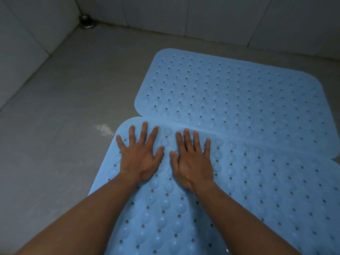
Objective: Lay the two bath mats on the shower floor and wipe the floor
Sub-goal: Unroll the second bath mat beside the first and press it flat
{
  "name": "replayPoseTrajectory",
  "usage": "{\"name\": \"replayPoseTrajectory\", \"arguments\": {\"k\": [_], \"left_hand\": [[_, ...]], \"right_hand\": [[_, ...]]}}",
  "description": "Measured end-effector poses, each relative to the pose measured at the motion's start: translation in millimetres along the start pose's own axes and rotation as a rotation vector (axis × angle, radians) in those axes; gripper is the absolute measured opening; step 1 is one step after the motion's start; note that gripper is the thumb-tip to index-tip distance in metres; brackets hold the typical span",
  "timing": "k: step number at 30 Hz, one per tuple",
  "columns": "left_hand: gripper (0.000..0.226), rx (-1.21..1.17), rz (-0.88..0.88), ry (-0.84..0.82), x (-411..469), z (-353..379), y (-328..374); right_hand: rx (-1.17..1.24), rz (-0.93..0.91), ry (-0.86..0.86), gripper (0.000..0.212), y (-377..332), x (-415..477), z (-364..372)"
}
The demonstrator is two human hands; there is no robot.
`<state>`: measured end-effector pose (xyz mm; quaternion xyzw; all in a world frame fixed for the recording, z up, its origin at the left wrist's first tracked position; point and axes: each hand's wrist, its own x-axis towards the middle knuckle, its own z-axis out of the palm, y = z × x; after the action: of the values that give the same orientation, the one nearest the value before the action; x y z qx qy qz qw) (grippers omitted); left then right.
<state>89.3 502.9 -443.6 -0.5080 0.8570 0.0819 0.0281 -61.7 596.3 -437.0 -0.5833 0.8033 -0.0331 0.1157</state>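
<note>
While pressed under both palms, near pale-blue perforated rubber bath mat (pixel 257 181): flat on grey tiled shower floor (pixel 64 126), far edge meeting, perhaps slightly lapping over, second matching pale-blue perforated rubber bath mat (pixel 230 92), laid flat further in toward white tiled wall (pixel 220 15).

Left hand (pixel 139 157): palm down near the mat's far-left corner, fingers straight and spread wide, gripping nothing.
Right hand (pixel 193 162): palm down just beside it, fingers straight, closer together, gripping nothing.

Step judged: seating the near mat. Wiping not yet evident; no cloth in view.

Hazards, judged:
- Overlap at the seam: raised lip, weak hold, likely trip point unless drawn back to butt edge to edge.
- Wet sheen (pixel 104 129) on the floor just left of the corner: possible sliding of the mat under a forward push; slip risk for knees or feet.
- Pressure at one corner only: right and near portions possibly unseated, air or water trapped beneath.
- Domed cups showing across the surface: facing up or down not tellable; if inverted, no grip at all.
- Round metal floor fitting (pixel 86 23) in the far-left corner: well apart from both mats, uncovered; risk of blocked drainage on shifting mats that way.
</note>
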Motion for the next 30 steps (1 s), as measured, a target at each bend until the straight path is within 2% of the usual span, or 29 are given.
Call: {"name": "replayPoseTrajectory", "arguments": {"k": [3, 10, 13, 15, 17, 19, 21, 24, 30], "left_hand": [[0.070, -0.004, -0.002, -0.001, 0.8, -0.5, -1.8], [0.069, -0.005, -0.005, -0.050, -0.4, -5.1, 1.4], [0.068, 0.006, -0.018, -0.143, 2.0, -13.2, 3.5], [0.068, 0.046, -0.034, -0.223, 4.8, -22.6, 7.2], [0.067, 0.127, -0.052, -0.266, 5.9, -31.4, 15.3], [0.064, 0.218, -0.046, -0.242, 2.7, -37.0, 28.8], [0.061, 0.257, 0.000, -0.179, -3.8, -39.0, 49.5], [0.060, 0.163, 0.097, -0.117, -14.2, -35.2, 92.8], [0.064, 0.035, 0.283, -0.173, -28.0, -14.3, 200.7]], "right_hand": [[0.009, 0.004, 0.025, 0.066, -1.9, 0.4, 1.5], [0.039, -0.010, -0.048, 0.066, 2.4, -3.5, -8.2], [0.220, -0.028, -0.085, 0.063, 12.2, -3.3, -18.9], [0.342, -0.059, -0.101, 0.063, 24.7, -5.9, -28.2], [0.349, -0.098, -0.119, 0.064, 40.0, -13.4, -34.9], [0.313, -0.096, -0.093, 0.064, 58.4, -24.5, -38.5], [0.286, -0.043, -0.058, 0.062, 81.5, -38.7, -42.2], [0.189, 0.063, -0.049, 0.061, 127.6, -65.1, -44.3], [0.021, 0.326, -0.066, 0.073, 220.2, -111.7, -52.0]]}}
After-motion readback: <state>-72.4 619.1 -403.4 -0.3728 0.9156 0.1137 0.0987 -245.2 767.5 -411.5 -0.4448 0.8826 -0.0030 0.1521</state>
